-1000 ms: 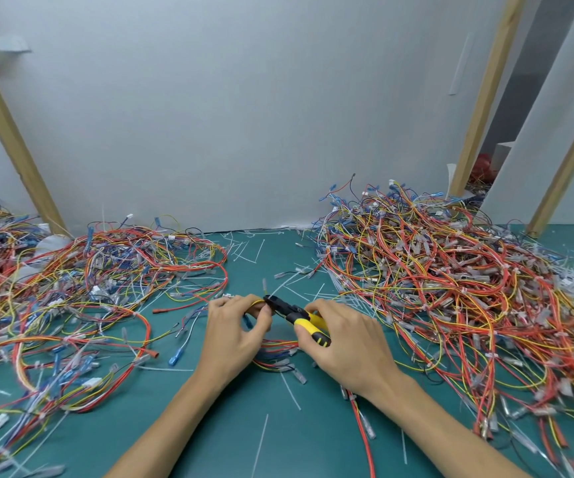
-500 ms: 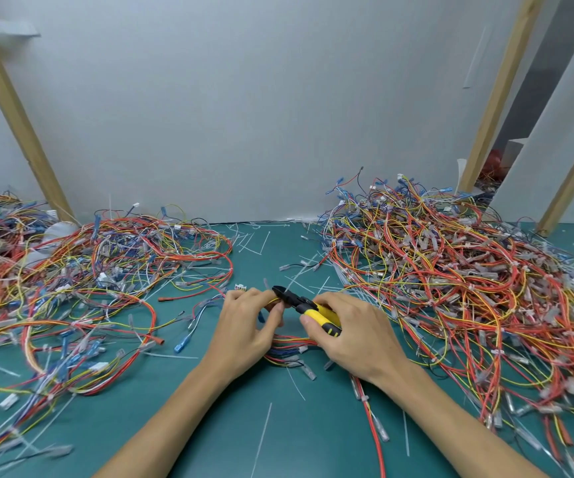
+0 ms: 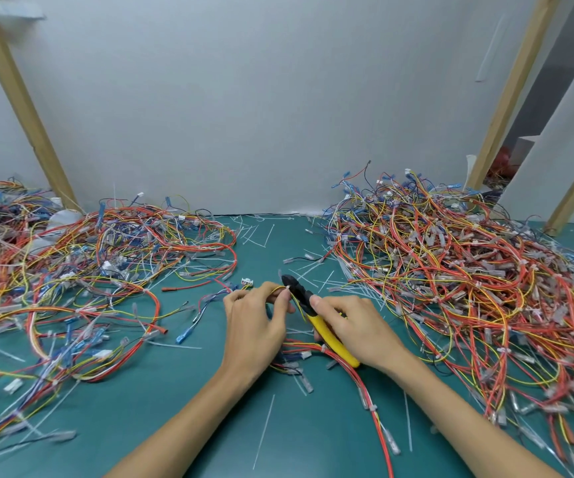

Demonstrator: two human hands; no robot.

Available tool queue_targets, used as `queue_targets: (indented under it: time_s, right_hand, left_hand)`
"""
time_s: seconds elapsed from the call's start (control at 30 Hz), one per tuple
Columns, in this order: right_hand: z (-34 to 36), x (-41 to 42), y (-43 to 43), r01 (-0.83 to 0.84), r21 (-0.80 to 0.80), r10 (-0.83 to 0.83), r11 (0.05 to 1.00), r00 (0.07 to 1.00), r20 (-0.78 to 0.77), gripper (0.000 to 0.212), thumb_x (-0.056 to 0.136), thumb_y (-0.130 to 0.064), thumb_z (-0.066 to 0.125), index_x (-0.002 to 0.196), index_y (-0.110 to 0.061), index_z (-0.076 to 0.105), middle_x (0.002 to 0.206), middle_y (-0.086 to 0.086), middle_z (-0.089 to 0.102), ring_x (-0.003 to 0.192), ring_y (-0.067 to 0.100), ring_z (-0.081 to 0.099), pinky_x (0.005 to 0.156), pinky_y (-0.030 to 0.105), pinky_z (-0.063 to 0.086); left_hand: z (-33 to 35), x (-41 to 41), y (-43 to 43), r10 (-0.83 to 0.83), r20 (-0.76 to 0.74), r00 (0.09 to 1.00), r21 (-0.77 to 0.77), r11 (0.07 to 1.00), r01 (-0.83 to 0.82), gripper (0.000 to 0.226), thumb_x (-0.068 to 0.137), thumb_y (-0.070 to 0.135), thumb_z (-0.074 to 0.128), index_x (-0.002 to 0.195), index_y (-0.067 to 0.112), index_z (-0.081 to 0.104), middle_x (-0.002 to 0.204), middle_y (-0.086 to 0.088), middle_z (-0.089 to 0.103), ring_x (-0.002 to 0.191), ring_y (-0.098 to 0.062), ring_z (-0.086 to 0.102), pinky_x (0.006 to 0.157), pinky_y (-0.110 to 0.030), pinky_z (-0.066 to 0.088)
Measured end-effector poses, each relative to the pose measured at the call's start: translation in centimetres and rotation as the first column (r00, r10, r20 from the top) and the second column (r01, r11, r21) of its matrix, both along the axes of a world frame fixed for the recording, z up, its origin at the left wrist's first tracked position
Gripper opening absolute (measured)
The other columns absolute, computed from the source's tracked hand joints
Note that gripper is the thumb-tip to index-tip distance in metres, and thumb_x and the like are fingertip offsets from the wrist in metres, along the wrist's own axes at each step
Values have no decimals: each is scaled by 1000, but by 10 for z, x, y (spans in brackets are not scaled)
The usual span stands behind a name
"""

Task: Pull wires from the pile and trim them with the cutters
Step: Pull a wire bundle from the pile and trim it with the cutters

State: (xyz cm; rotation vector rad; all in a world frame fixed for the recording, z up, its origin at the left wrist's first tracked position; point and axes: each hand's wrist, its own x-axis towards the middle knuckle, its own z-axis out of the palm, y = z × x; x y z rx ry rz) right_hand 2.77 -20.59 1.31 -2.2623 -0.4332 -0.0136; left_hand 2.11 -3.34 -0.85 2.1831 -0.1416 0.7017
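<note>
At grip: cutters (image 3: 318, 324) in right hand (image 3: 358, 329), wire (image 3: 277, 288) in left hand (image 3: 254, 326)
Left of grip: trimmed heap (image 3: 89, 270) on mat (image 3: 175, 426)
Right of grip: wire pile (image 3: 451, 288)
Behind grip: wall (image 3: 261, 115)

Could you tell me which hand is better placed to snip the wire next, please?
Right: the right hand grips the cutters, whose black tip sits at the wires that the left hand pinches.

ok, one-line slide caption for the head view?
Right hand holds yellow-handled cutters at wires pinched by left hand, between a left pile and a right pile.
</note>
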Motion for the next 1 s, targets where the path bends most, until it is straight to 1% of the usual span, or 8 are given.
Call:
queue_targets:
  time_s: [0.17,0.3,0.43,0.5,0.6,0.7,0.8,1.0]
  right_hand:
    - [1,-4,3,-12,62,15,998,999,-37,49,101,-48,42,68,-16,60,66,0,71,60,16,68,67,37,54]
    - [-1,-6,6,29,26,-30,999,999,44,50,99,-50,45,72,-12,61,67,9,64,65,24,61,67,43,48]
    - [-4,-7,6,61,21,-63,998,993,101,40,93,-56,48,77,-23,64,64,-3,60,63,12,53,66,36,43]
    - [-6,-5,5,88,12,-89,996,987,132,38,87,-63,47,84,-30,65,69,-12,63,70,4,56,68,26,44]
    - [-9,-3,2,92,-80,-73,993,974,216,34,85,-66,44,94,-36,59,82,-18,57,83,-4,51,69,15,37]
    - [-11,-1,-3,89,-173,-45,981,970,240,34,84,-68,44,101,-40,53,90,-20,49,87,-1,47,72,14,33]
    - [-11,2,-5,73,-196,-23,978,970,243,29,83,-63,51,98,-38,50,85,-16,53,83,-2,49,66,11,32]
    - [-12,2,-7,55,-242,3,969,972,233,16,85,-44,56,90,-30,48,65,-6,51,67,8,50,55,29,35]
  left_hand:
    - [7,0,5,-78,6,997,-93,993,78,23,94,21,60,71,20,64,60,15,64,68,-5,59,80,-37,42]
    - [9,1,7,-105,-7,994,-148,984,103,25,92,14,63,67,17,64,58,9,64,64,-4,59,70,-20,41]
    - [10,2,10,-180,-45,983,-201,965,168,26,91,24,58,66,18,63,61,7,66,66,-8,60,69,-19,42]
    - [11,2,11,-228,-68,971,-242,948,206,24,89,29,53,69,19,63,62,7,66,66,-7,59,68,-19,42]
    - [9,3,12,-259,-81,963,-285,932,226,25,91,27,52,71,16,62,65,4,65,67,-7,58,66,-22,41]
    - [7,5,14,-262,-87,961,-304,926,225,24,98,16,54,76,12,63,66,0,65,66,-7,56,64,-25,41]
    - [6,6,15,-267,-88,960,-282,931,233,23,98,19,53,79,11,63,62,2,63,63,-7,53,63,-32,40]
    - [5,7,15,-274,-79,958,-224,942,251,21,99,12,52,79,11,58,62,-3,61,60,-10,51,63,-34,41]
